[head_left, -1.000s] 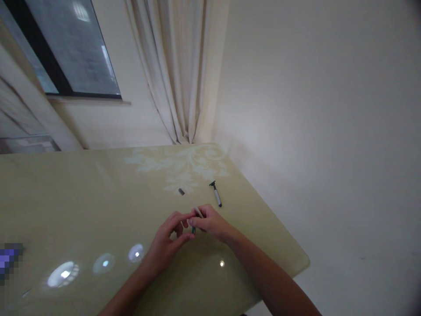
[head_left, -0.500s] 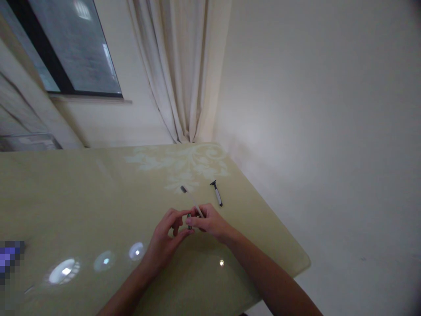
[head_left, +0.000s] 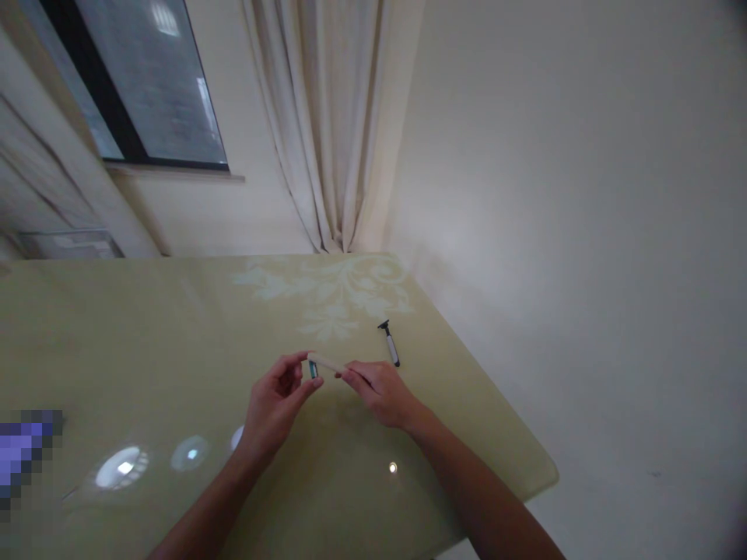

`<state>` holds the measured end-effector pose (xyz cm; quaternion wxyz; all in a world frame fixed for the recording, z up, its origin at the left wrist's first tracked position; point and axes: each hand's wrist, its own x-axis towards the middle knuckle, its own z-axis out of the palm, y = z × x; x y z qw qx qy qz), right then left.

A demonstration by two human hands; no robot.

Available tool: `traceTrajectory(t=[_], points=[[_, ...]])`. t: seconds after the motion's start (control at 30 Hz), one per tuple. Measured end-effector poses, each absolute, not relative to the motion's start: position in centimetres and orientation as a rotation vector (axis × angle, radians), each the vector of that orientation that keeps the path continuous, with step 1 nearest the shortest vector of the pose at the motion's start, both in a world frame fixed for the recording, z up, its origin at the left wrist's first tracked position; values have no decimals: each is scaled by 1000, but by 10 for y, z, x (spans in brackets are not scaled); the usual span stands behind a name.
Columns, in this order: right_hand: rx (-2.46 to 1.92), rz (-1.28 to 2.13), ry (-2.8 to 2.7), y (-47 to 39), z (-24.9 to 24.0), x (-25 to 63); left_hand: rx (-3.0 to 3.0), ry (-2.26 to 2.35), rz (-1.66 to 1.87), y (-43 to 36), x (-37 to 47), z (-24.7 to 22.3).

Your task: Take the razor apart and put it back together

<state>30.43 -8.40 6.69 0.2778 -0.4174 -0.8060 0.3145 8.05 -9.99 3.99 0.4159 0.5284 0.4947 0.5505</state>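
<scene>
- Left hand (head_left: 278, 398), front-left of the grey-and-black plastic razor (head_left: 391, 346): pinches small green-and-dark rectangular piece (head_left: 313, 369) by its ends; I judge it light, rigid.
- Right hand (head_left: 380, 390): holds slim pale plastic-looking rod (head_left: 327, 362) by right end; probably stiff.

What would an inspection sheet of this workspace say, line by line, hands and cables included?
Surface: glossy table, pale floral pattern.
Things in hand: small teal-and-dark piece; pale stick, one end by the piece, contact unclear.
Clutter: razor lying beyond the right hand; pixelated purple patch at left edge.
Hands: left hand pinches the piece; right hand grips the stick.
Cables: nothing seen.
Surroundings: window, curtains, pale wall.
</scene>
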Motion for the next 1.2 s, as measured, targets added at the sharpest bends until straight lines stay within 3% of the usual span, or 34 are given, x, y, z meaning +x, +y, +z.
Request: traceTrajectory(t=[0.5,1.2], points=[[-1071,986,-2127,-83,66,307,1287,1221,1407,-95,71,42],[-1088,876,-2156,-79,66,311,1274,1211,1369,-98,73,48]])
